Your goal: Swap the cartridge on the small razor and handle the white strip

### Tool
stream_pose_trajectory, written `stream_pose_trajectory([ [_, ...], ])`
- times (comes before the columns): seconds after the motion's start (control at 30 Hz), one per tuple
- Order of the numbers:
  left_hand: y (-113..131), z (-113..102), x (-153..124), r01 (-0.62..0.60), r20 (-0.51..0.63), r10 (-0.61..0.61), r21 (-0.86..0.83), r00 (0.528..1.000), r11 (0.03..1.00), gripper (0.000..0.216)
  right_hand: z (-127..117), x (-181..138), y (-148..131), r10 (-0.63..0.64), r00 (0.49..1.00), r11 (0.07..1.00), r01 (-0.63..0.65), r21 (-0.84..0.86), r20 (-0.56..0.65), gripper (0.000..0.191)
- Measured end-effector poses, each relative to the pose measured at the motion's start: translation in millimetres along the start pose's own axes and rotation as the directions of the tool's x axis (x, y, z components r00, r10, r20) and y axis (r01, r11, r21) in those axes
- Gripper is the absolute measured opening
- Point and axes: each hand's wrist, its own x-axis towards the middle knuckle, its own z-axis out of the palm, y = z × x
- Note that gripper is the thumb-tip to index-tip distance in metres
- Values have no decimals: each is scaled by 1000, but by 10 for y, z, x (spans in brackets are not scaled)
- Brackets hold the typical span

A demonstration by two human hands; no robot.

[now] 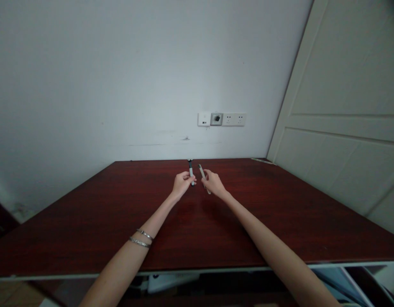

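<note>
My left hand point(182, 182) is closed on a razor point(191, 171), with thumb and fingers pinching its pale grey handle. The razor stands nearly upright, its dark neck and small crosswise head pointing away from me. Just to its right, my right hand point(213, 182) grips a slim beige phone point(202, 172), turned almost edge-on, with a dark patch near its top end. Its lower end sticks out beneath the fingers. A narrow gap separates the two items, and both hands are held over the far middle of the dark red wooden table point(120, 213).
Behind the table rises a white wall point(136, 76) with a row of sockets and switch plates point(221, 119). A pale panelled door point(344, 106) stands along the right side. Under the front edge, a shelf holds a white object point(171, 281) and other items.
</note>
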Motion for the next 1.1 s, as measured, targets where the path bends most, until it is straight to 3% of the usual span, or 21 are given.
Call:
stream_pose_trajectory([
  [0.13,-77,-48,64,-8,17,7,27,1000,1000,11,-199,163,191,-10,990,980,38,194,-144,39],
  [0.27,-152,-81,74,-95,82,81,186,993,978,5,-417,179,311,-172,963,924,232,306,-209,34],
  [0.4,-166,-96,61,-193,134,159,308,978,932,14,-640,91,312,-365,909,898,401,181,-202,34],
  [0.53,-130,-97,33,-244,198,187,320,962,916,19,-773,-30,154,-458,878,881,469,56,-139,41],
  [0.7,-70,-84,-19,-331,294,221,407,930,851,17,-819,-174,-42,-531,846,846,526,-90,-52,48],
  [0.83,-42,-70,-36,-366,331,235,422,914,829,14,-884,-198,172,-555,831,823,538,-182,-50,49],
  [0.97,-37,-66,-41,-368,333,237,418,913,831,13,-961,-195,336,-540,834,839,523,-150,-113,45],
  [1.1,-33,-61,-56,-348,338,208,433,918,832,15,-936,-235,133,-545,828,839,536,-99,-131,45],
])
